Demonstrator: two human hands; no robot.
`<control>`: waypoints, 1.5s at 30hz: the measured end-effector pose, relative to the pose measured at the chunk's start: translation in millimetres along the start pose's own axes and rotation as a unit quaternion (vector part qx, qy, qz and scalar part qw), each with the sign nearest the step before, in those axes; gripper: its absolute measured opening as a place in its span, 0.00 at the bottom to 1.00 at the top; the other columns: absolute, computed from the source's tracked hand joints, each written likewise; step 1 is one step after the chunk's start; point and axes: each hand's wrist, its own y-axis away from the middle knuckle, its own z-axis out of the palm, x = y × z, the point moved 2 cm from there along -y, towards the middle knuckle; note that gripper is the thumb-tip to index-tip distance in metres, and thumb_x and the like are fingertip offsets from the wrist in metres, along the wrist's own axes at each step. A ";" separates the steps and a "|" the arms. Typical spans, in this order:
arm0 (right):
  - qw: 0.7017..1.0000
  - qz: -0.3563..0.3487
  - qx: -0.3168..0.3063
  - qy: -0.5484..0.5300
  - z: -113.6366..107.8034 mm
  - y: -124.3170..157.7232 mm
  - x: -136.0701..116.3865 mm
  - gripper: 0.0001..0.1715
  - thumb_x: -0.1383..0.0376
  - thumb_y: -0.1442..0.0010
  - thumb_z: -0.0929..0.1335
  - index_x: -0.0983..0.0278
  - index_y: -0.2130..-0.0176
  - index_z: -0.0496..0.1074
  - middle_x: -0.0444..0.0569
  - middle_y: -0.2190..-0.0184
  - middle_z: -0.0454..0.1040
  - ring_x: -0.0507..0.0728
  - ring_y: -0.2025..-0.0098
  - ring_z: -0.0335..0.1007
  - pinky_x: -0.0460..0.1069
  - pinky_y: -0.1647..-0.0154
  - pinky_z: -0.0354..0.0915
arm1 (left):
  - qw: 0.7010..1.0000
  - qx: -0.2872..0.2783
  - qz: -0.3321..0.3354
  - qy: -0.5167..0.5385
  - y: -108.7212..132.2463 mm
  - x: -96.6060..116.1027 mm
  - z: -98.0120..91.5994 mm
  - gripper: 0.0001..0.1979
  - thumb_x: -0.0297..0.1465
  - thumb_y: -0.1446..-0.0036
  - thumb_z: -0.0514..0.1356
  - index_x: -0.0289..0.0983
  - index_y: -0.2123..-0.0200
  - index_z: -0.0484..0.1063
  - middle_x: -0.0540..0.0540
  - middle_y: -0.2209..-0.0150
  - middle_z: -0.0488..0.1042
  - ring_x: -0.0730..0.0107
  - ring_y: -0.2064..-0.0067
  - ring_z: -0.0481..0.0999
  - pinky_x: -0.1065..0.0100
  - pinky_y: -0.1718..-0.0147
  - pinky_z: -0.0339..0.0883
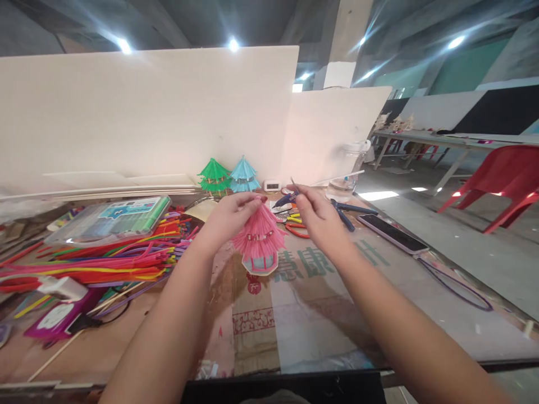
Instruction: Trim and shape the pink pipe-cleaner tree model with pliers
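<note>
A pink pipe-cleaner pavilion model (260,241) with tiered roofs and a pale blue base hangs above the cardboard-covered table (320,314). My left hand (229,216) is closed on its pointed top. My right hand (315,210) is closed on blue-handled scissors (286,197), their tips close to the model's top. A green pavilion model (214,177) and a light blue one (244,175) stand behind, against the white board.
A heap of coloured pipe cleaners (101,261) and a clear plastic box (112,219) lie at left. Red-handled pliers (297,229), blue pliers (347,213), a phone (391,233) with a purple cable (457,286), and a glass jar (347,171) sit at right. Red chairs (497,179) stand beyond.
</note>
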 end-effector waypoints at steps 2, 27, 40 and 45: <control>1.000 0.019 0.000 -0.008 0.0 9.3 -1.3 0.23 0.56 0.33 0.60 0.65 0.47 0.70 0.57 0.50 0.76 0.61 0.48 0.71 0.58 0.46 0.65 | 0.999 0.000 -0.019 0.043 0.6 -5.7 0.2 0.17 0.41 0.43 0.59 0.36 0.60 0.80 0.47 0.59 0.82 0.61 0.58 0.78 0.67 0.59 0.68; 0.995 -0.049 -0.013 0.091 18.3 35.3 5.2 0.18 0.58 0.33 0.58 0.62 0.52 0.71 0.56 0.57 0.77 0.63 0.55 0.73 0.57 0.55 0.67 | 0.988 0.019 0.006 0.155 35.4 -15.6 11.3 0.23 0.38 0.51 0.66 0.36 0.52 0.71 0.41 0.51 0.77 0.59 0.50 0.77 0.60 0.50 0.70; 0.999 -0.002 -0.029 0.032 25.1 33.4 15.6 0.17 0.59 0.34 0.59 0.62 0.53 0.71 0.56 0.56 0.77 0.63 0.54 0.73 0.56 0.54 0.68 | 0.990 0.017 0.015 0.137 34.6 -21.6 6.8 0.26 0.51 0.47 0.61 0.38 0.54 0.77 0.41 0.50 0.78 0.54 0.46 0.75 0.57 0.46 0.66; 0.999 -0.008 -0.004 0.046 22.9 32.3 18.8 0.18 0.59 0.35 0.60 0.62 0.52 0.72 0.56 0.56 0.78 0.62 0.55 0.74 0.56 0.55 0.68 | 0.992 0.023 0.041 0.116 33.8 -17.9 -1.0 0.26 0.55 0.47 0.58 0.40 0.61 0.80 0.42 0.55 0.80 0.54 0.49 0.75 0.57 0.46 0.65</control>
